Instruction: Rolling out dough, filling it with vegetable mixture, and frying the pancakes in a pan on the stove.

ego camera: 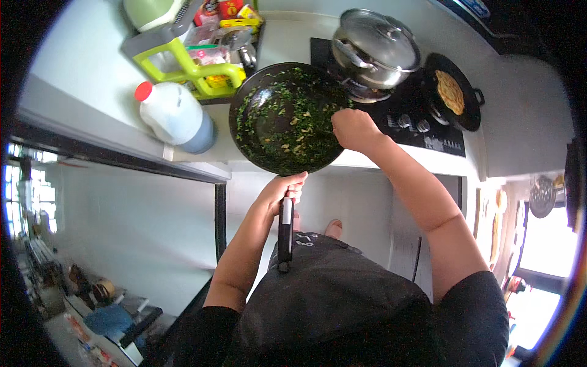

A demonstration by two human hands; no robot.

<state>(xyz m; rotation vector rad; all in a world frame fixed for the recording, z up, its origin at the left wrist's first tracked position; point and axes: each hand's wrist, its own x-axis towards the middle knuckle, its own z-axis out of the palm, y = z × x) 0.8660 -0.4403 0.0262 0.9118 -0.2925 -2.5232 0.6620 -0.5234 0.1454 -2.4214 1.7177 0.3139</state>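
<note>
My left hand (289, 190) is closed round the long black handle (285, 238) of a dark frying pan, close to its rim. The frying pan (270, 124) holds chopped green leaves (298, 101) with small light brown bits, spread over its base and sides. At the pan's right side, my right hand (355, 128) is curled into a fist over the rim; whether it holds something thin is hidden by the fingers. Up and to the right, a lidded steel pot (376, 50) stands on the black gas hob (390, 110).
A black pan (472, 110) with a browned flatbread (450, 91) sits on the hob's right side. To the left stand a large plastic bottle with a red cap (176, 117), a green-and-grey rack (183, 69) and food packets (229, 11). The white counter's front edge (202, 164) runs before me.
</note>
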